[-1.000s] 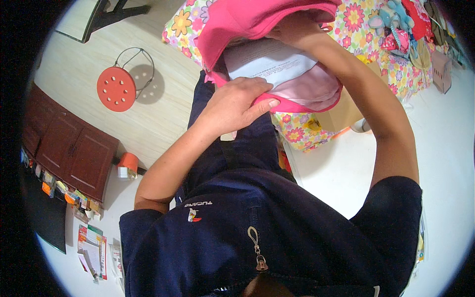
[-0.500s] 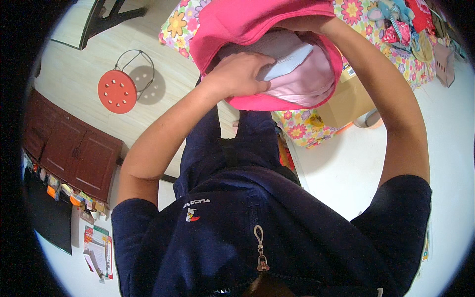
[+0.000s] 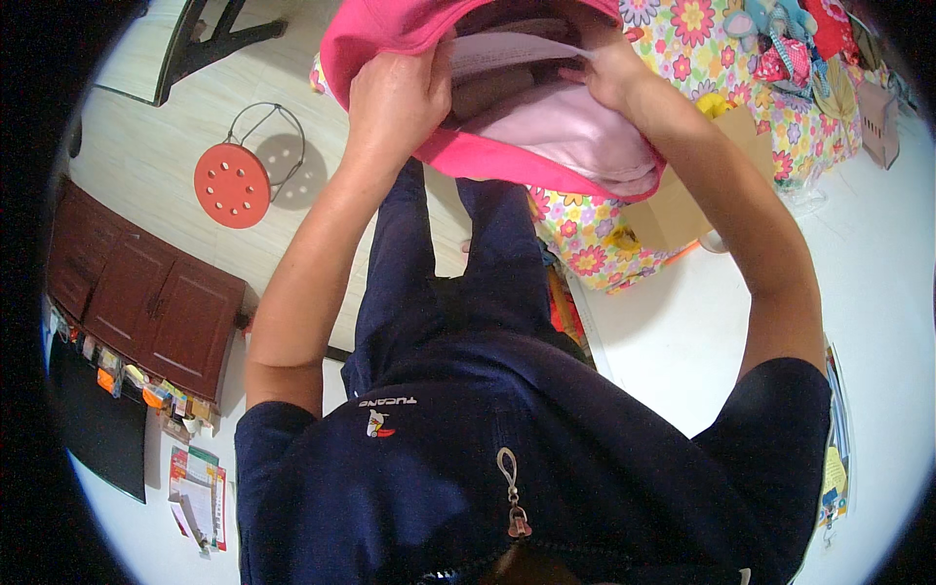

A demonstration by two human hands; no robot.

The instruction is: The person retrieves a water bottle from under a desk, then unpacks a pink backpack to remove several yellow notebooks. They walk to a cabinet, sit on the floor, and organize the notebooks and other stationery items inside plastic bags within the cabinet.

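An open pink bag (image 3: 546, 161) with a pale pink lining hangs in front of me at the top of the head view. My left hand (image 3: 395, 97) grips the bag's near left rim and holds it open. My right hand (image 3: 609, 73) is at the bag's right side, fingers pinching a white sheet of paper (image 3: 507, 47) that lies across the bag's mouth. Something brownish sits inside the bag under the paper; I cannot tell what it is.
A red round stool (image 3: 232, 183) stands on the wooden floor at left. A dark brown cabinet (image 3: 146, 297) is at the far left. A flower-patterned cloth (image 3: 770, 93) with toys and a cardboard box (image 3: 682, 210) lies right. Papers (image 3: 195, 497) lie at lower left.
The bag has risen toward the top of the view. My left hand moved from the bag's front edge up to its left rim, and the white paper now lies flatter across the opening.
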